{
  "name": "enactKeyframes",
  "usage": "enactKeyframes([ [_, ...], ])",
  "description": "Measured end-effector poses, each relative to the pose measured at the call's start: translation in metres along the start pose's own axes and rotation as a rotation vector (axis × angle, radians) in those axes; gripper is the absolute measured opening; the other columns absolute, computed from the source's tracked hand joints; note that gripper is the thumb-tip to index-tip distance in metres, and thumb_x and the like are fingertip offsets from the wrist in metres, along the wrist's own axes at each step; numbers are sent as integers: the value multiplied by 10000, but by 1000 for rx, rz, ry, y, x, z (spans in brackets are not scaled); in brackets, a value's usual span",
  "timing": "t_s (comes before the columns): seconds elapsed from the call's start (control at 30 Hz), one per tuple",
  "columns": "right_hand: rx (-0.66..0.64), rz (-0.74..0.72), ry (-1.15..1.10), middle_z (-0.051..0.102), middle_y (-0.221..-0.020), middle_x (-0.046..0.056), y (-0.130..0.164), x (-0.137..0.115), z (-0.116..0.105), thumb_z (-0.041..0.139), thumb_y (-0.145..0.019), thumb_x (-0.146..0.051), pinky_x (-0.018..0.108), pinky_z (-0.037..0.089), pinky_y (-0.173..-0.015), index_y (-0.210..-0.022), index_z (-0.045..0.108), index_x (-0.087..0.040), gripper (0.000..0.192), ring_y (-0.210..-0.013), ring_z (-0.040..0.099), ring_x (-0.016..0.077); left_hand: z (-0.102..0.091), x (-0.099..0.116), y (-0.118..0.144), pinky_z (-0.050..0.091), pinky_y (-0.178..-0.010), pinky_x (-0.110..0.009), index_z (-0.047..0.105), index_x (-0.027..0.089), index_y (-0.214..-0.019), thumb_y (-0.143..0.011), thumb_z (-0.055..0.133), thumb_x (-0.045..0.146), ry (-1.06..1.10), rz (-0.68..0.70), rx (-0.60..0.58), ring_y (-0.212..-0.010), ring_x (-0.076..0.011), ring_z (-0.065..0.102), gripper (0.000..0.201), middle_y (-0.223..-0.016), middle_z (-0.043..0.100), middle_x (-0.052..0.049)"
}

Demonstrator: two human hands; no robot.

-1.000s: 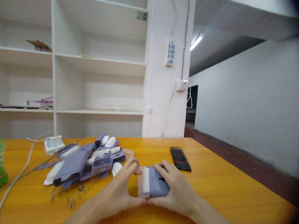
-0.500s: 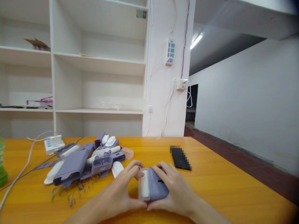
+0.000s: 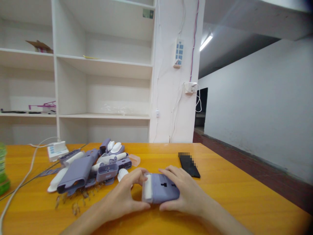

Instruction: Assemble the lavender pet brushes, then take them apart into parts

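Note:
Between my hands is a purple plastic casing (image 3: 162, 192) with dark slots in its top face. A clear cover (image 3: 147, 187) with a white bar inside sits at its left end. My left hand (image 3: 130, 191) grips the covered end, thumb in front and fingers behind. My right hand (image 3: 182, 192) is wrapped round the purple right end. Just beyond my left hand lies a white ridged piece (image 3: 122, 174), partly hidden by that hand.
Left of my hands lies a pile of purple and white plastic parts (image 3: 77, 171), with small scattered metal bits (image 3: 77, 205) in front. A clear cap (image 3: 134, 160), a black phone (image 3: 189, 166), a power strip (image 3: 56, 151), a cable (image 3: 30, 168) and a green bottle (image 3: 3, 173) are also on the table.
The casing has turned slightly and moved up, so more of its slotted top shows. My right hand has shifted right along it, and my hands' thumbs are farther apart.

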State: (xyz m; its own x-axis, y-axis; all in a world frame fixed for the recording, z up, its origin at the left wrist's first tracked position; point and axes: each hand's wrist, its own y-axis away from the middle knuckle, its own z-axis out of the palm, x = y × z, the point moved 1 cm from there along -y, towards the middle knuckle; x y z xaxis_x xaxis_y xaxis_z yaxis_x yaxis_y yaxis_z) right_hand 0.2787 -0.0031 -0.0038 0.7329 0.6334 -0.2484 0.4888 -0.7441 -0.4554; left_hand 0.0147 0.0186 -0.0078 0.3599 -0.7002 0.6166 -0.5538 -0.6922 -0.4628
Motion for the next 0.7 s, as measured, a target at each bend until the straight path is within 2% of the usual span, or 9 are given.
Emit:
enactKeyframes([
  [0.1,-41,53,-24,586,-1320,130,3,12,3,845,-612,-660,483,439,-1062,-1444,500,-225,1000,-1200,572,339,0,-3,1,452,-1075,-444,576,239,-999,-662,884,282,32,-30,3,-1234,-305,567,459,-1335,595,-73],
  [0.2,-47,50,-76,593,-1299,121,5,18,10,853,-627,-592,437,472,-1029,-1421,504,-213,947,-1168,595,312,2,-6,4,484,-1060,-442,545,250,-999,-659,894,271,128,-43,-8,-1286,-306,536,488,-1369,566,-79],
  [0.33,-47,25,-97,600,-1285,128,8,14,13,845,-633,-567,425,489,-1011,-1393,517,-192,908,-1146,608,309,6,-9,7,512,-1038,-445,526,263,-1037,-634,919,234,242,-44,-17,-1307,-307,530,564,-1377,559,-73],
  [0.5,-46,27,-102,607,-1287,152,13,7,9,841,-633,-566,429,504,-999,-1368,534,-166,891,-1142,614,330,10,-15,11,536,-1008,-459,542,263,-1066,-631,938,267,283,-44,10,-1321,-328,528,588,-1381,576,-87],
  [0.7,-52,32,-105,612,-1285,169,16,2,10,842,-632,-534,442,512,-1007,-1363,535,-145,883,-1141,621,341,19,-28,21,529,-1031,-484,553,274,-1113,-614,957,284,349,-99,21,-1334,-336,541,642,-1503,514,-109],
])
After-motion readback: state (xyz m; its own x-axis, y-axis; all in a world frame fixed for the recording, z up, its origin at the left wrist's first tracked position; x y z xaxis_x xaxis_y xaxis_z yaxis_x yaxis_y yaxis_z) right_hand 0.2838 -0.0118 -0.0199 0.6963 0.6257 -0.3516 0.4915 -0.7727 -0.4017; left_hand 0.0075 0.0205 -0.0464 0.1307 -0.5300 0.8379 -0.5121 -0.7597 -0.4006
